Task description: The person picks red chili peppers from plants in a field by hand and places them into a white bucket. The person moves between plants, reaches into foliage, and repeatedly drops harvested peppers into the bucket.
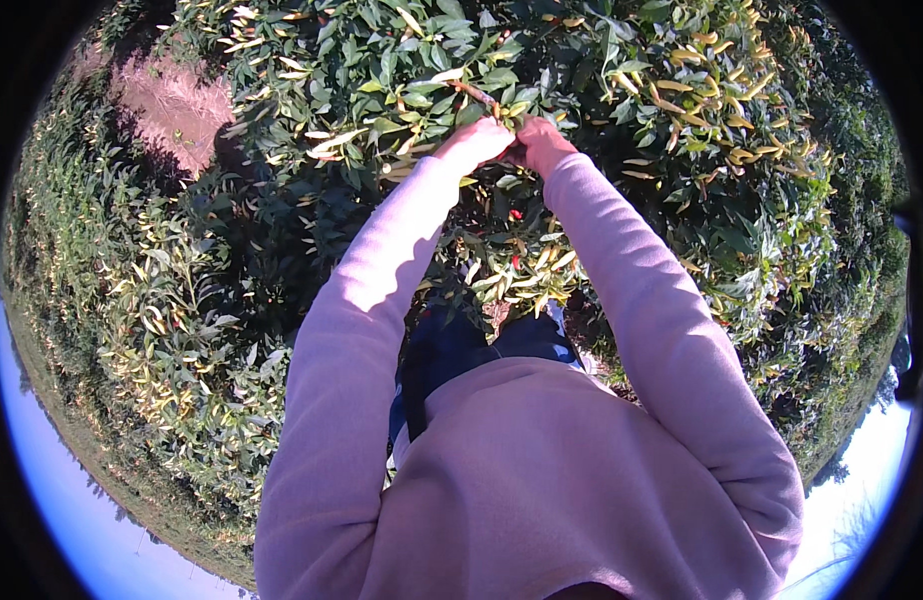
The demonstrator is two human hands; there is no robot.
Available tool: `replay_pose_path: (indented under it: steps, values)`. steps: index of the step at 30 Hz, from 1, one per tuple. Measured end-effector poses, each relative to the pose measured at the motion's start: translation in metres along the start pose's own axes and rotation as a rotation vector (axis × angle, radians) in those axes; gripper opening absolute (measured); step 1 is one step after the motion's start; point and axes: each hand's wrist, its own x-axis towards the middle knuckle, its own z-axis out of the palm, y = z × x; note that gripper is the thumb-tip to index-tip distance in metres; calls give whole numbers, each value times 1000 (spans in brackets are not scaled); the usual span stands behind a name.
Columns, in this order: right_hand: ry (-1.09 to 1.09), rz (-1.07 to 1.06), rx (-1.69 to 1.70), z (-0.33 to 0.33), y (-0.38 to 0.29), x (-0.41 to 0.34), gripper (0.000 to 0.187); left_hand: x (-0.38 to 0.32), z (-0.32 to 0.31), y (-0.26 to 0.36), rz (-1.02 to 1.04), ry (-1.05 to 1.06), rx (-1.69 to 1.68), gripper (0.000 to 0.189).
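Both my arms reach forward into a dense chili pepper plant. My left hand, bright in the sun, meets my right hand among the leaves. Something red shows between them, perhaps a ripe chili, but the fingers are mostly hidden from this angle. A brownish stem-like piece sticks out just beyond my left hand. Pale yellow chilies hang to the left of my left hand. Below my hands, a small red chili shows among the foliage.
More yellow chilies cluster thickly at the upper right. A patch of bare reddish soil lies at the upper left. Further chili plants spread on both sides. Yellow chilies hang close in front of my legs.
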Motion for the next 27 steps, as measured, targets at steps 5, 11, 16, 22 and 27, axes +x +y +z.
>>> replay_pose_path:
  steps: [5, 11, 16, 22, 27]
  values:
    - [97, -2, -71, -13, 8, 4, 18, -48, -11, 38, -220, 245, -1298, 16]
    - [74, 196, 1319, -28, -27, -72, 29, -92, 22, 21, -296, 227, -1831, 23]
    - [449, 467, 1296, 26, -12, -129, 23, -51, 83, 16, -328, -12, -851, 17]
    - [316, 679, 1071, 100, 64, -165, 22, -41, 125, 49, -229, -189, 52, 17]
    - [287, 628, 1054, 165, 117, -157, 23, -45, 131, 85, -367, -475, 354, 24]
